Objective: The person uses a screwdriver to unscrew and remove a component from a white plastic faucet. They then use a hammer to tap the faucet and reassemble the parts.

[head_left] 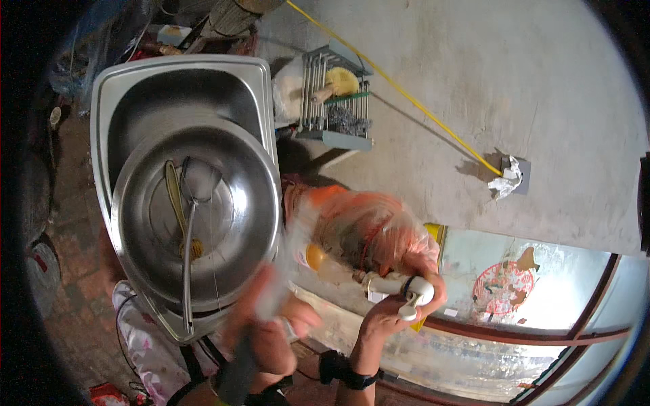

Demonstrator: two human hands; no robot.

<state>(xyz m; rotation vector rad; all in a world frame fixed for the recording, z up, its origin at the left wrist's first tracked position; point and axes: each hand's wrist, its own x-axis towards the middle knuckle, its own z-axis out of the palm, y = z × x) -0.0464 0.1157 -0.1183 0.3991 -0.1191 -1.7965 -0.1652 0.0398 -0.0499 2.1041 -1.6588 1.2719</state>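
Observation:
My left hand (271, 338), smeared by motion, is closed round a knife-like utensil (274, 298) with a dark handle and a long, pale, blurred blade. It is beside the lower right rim of a round steel basin (128, 250). A steel ladle (190, 250) and a brush with a yellowish handle (175, 193) lie in that basin, which rests over a steel sink (98, 128). To the right, my right hand (396, 311) has its fingers round a white plastic tap (420, 291). A black band circles that wrist.
A wire rack (315, 95) on the grey wall holds a yellow scrubber (342, 81) and a steel-wool pad (345, 120). Orange-red plastic bags (379, 223) bunch behind the tap. A yellow hose (420, 105) crosses the wall. A red-framed window (542, 284) is at right.

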